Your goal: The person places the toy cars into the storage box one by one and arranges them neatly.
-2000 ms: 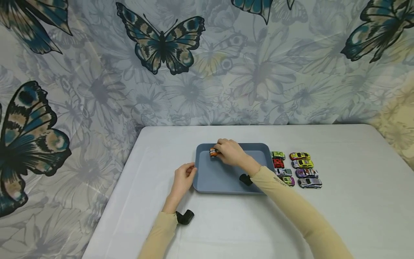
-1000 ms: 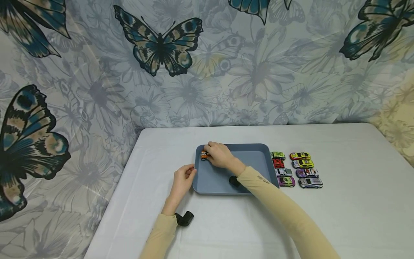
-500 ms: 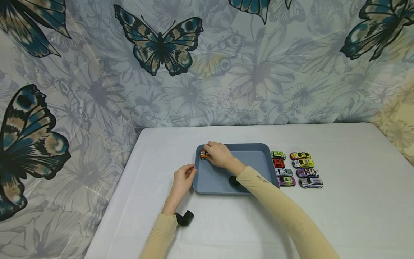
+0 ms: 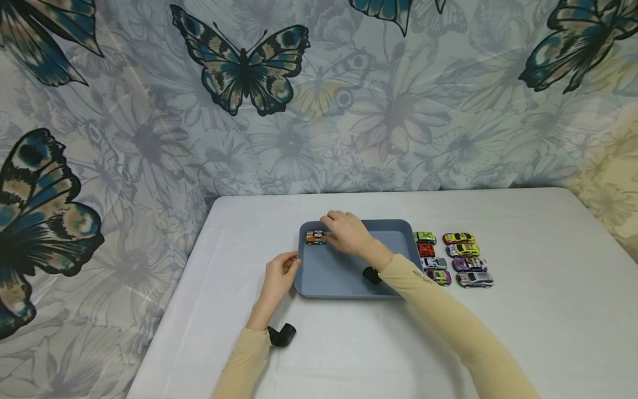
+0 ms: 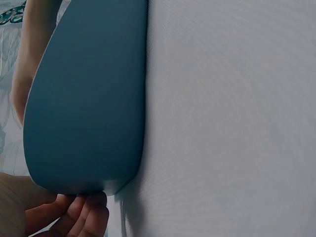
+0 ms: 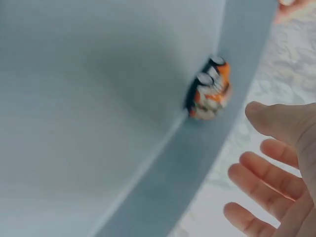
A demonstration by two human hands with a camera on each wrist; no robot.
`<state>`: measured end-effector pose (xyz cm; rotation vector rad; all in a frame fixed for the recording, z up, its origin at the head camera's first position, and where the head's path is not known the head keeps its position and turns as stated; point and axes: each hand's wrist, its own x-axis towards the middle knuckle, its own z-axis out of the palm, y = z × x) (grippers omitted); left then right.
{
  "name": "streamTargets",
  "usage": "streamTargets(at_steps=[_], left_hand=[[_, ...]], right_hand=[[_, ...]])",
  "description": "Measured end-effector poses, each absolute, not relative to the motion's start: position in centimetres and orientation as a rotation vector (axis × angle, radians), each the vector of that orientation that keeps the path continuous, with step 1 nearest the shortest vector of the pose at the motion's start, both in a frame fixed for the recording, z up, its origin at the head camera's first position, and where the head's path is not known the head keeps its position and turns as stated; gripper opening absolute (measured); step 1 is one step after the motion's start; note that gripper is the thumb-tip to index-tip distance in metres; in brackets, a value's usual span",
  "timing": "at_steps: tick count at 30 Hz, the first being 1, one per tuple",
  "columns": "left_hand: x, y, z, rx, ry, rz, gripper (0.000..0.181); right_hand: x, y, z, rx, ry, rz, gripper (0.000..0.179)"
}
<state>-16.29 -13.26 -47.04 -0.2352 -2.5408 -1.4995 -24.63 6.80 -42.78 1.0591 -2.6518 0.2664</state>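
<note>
An orange toy car [image 4: 315, 238] with white markings stands in the far left corner of the blue-grey tray [image 4: 329, 277]. Just right of it is my right hand [image 4: 350, 234], raised over the tray with nothing in its grasp. The right wrist view shows those fingers [image 6: 261, 190] spread apart from the car. At the tray's left side, my left hand [image 4: 278, 277] grips the rim between thumb and fingers. In the left wrist view, its curled fingertips [image 5: 96, 217] lie against the tray's outer wall.
Several toy cars stand on the white table [image 4: 538, 288] right of the tray, in two columns. The nearer column, including a red car [image 4: 426, 250], sits against the tray's right edge; a silver car [image 4: 474, 279] ends the farther one. A butterfly-print cloth [image 4: 399, 111] hangs behind.
My right hand carried the orange car left into the tray's far corner, let it go, then drew back to the right. The left hand stayed at the rim.
</note>
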Motion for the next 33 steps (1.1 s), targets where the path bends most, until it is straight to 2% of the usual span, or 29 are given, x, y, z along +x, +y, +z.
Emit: streamTargets(at_steps=[16, 33], left_hand=[[-16.2, -13.2, -47.0, -0.211, -2.551, -1.515, 0.024], [-16.0, -13.1, -46.9, -0.227, -2.561, -1.489, 0.025]], right_hand=[[-20.7, 15.3, -39.3, 1.023, -2.578, 0.272, 0.036], [-15.7, 25.5, -40.4, 0.881, -2.575, 0.247, 0.034]])
